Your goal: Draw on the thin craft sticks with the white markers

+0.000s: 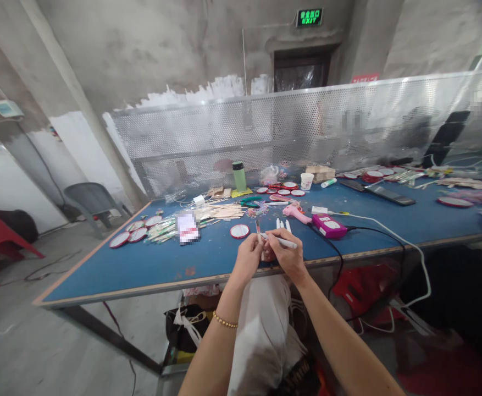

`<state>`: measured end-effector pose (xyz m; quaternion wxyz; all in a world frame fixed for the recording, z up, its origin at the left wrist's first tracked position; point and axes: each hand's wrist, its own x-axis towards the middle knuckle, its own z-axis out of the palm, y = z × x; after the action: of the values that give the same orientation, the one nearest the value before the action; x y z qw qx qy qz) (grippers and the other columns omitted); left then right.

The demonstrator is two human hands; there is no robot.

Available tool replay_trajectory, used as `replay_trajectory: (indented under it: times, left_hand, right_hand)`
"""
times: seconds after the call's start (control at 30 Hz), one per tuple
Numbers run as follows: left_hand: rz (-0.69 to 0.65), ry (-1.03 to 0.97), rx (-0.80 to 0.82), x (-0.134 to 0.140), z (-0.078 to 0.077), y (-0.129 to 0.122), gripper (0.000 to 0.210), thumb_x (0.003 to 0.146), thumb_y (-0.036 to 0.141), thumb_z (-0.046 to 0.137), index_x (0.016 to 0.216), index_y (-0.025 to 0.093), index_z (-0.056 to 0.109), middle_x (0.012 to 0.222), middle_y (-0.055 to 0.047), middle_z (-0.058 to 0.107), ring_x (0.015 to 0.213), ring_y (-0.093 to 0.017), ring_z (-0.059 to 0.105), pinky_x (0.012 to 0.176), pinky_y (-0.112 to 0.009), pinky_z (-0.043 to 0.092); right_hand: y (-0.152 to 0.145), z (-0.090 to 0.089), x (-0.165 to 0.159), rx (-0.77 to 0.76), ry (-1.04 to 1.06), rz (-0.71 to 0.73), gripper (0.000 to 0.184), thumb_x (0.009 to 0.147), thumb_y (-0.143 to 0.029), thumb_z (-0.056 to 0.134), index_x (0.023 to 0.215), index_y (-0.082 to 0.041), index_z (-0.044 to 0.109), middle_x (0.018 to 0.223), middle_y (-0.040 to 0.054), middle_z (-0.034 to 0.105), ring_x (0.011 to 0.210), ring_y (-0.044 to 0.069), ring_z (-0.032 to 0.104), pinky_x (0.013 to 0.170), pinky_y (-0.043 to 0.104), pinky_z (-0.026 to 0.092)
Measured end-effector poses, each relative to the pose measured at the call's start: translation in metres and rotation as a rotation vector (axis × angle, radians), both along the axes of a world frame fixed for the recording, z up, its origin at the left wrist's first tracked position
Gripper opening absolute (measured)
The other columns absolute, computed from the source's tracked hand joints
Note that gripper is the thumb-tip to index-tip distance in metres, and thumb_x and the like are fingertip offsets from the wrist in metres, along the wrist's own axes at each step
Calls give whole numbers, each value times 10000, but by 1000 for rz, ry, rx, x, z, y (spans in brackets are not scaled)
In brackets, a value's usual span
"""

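Close to the table's front edge, my left hand (248, 257) is closed around a thin flat stick (258, 226) that points up and away, its upper end reddish and dark. A white marker pen (286, 241) lies in the closed fingers of my right hand (289, 257), its tip end close to the stick; whether it touches, I cannot tell. Just beyond my hands are several white pens (283, 224) side by side. To their left rests a round white disc with a red rim (239, 231).
On the blue table (142, 269) lie pale wooden sticks (226, 211), a pink glue gun (296, 213), a purple box with cables (328, 226) and green-handled pliers (251, 203). A green bottle (239, 176) and white cup (306, 181) stand near the perforated metal screen (208, 132).
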<state>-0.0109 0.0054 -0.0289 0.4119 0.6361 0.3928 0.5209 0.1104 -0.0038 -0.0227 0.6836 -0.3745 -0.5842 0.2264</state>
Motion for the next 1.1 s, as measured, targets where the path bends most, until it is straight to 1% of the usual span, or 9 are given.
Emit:
replay_trajectory:
  times: [0.27, 0.43, 0.63, 0.83, 0.97, 1.1]
  left_hand:
    - [-13, -3, -5, 0, 0, -1, 221, 848, 383, 575, 794, 169, 589, 673, 2, 593, 630, -134, 519, 616, -244, 441]
    - [-7, 7, 1, 0, 1, -1, 219, 853, 380, 567, 783, 173, 586, 662, 4, 588, 623, -134, 519, 609, -242, 439]
    - [-3, 2, -6, 0, 2, -1, 222, 848, 383, 568, 790, 170, 588, 657, 7, 580, 611, -131, 513, 594, -240, 439]
    - [-43, -31, -40, 1, 2, -2, 222, 843, 389, 566, 811, 170, 586, 675, 3, 587, 616, -131, 523, 593, -241, 451]
    - [-21, -14, -23, 0, 1, -1, 222, 846, 383, 564, 796, 168, 587, 675, 1, 587, 629, -132, 523, 615, -245, 456]
    - [-13, -6, -14, 0, 2, -2, 238, 851, 394, 563, 785, 167, 588, 675, 0, 589, 632, -133, 522, 619, -248, 456]
  right_hand:
    - [-2, 1, 0, 3, 24, -12, 143, 805, -296, 586, 760, -191, 672, 567, -3, 665, 460, 133, 609, 456, 230, 517]
    - [0, 0, 0, -19, 29, 5, 150, 808, -308, 584, 759, -195, 669, 538, -14, 644, 428, 126, 581, 422, 224, 498]
    - [0, 1, 1, 7, -32, -24, 156, 811, -302, 578, 759, -193, 677, 593, 1, 670, 503, 140, 623, 490, 238, 522]
    - [-2, 1, 1, 8, -13, -40, 153, 813, -294, 567, 760, -191, 667, 571, -4, 665, 465, 135, 609, 461, 233, 510]
    - [-1, 1, 1, -6, 3, -5, 155, 814, -304, 567, 757, -193, 660, 557, -9, 659, 439, 130, 595, 439, 229, 506]
    - [-1, 2, 0, -4, -9, -13, 147, 811, -301, 570, 750, -200, 659, 551, -10, 657, 444, 130, 595, 445, 229, 512]
